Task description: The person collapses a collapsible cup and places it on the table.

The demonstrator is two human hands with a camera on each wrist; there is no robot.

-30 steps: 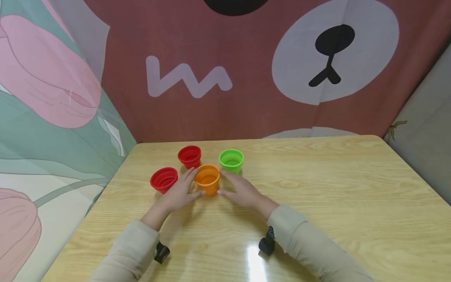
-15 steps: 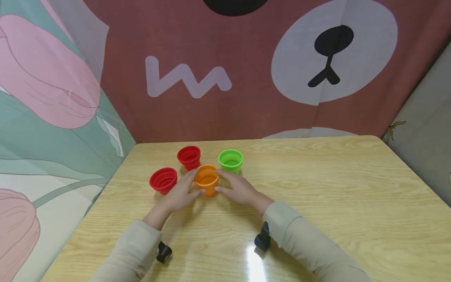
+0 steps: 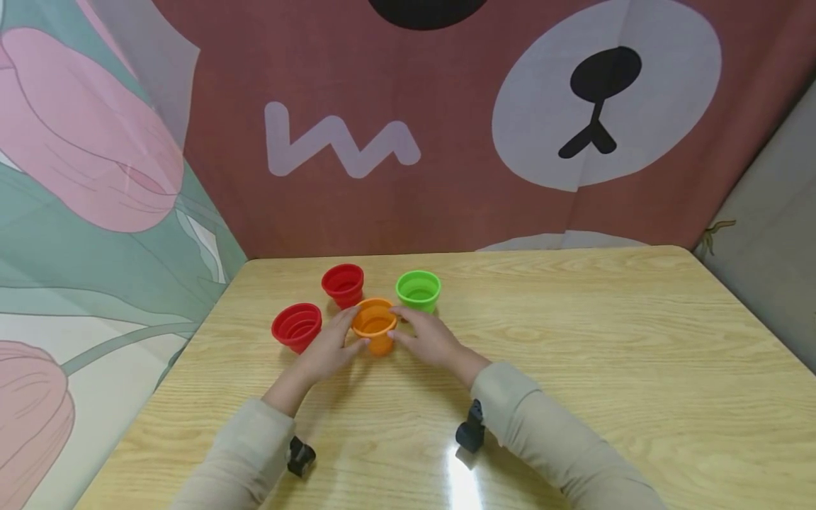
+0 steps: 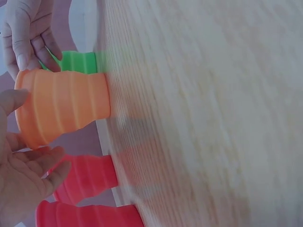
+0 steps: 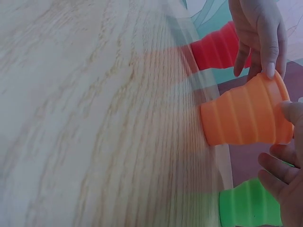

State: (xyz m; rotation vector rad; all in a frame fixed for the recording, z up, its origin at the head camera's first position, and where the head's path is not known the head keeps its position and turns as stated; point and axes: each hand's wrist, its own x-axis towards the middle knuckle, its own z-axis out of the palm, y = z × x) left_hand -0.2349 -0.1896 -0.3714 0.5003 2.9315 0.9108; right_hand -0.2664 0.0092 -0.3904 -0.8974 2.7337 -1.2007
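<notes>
On the pale wood-grain table (image 3: 605, 354), the ribbed orange tapered cup (image 3: 375, 322), probably flexible plastic, stands upright between our hands. The fingers of our left hand (image 3: 326, 352) and right hand (image 3: 432, 341) grip its rim from opposite sides. We do best to press lightly and evenly, lest the wall buckle, and keep our knuckles off the ribbed bright-green cup (image 3: 418, 289) behind and two ribbed red cups (image 3: 297, 326) leftward.
</notes>
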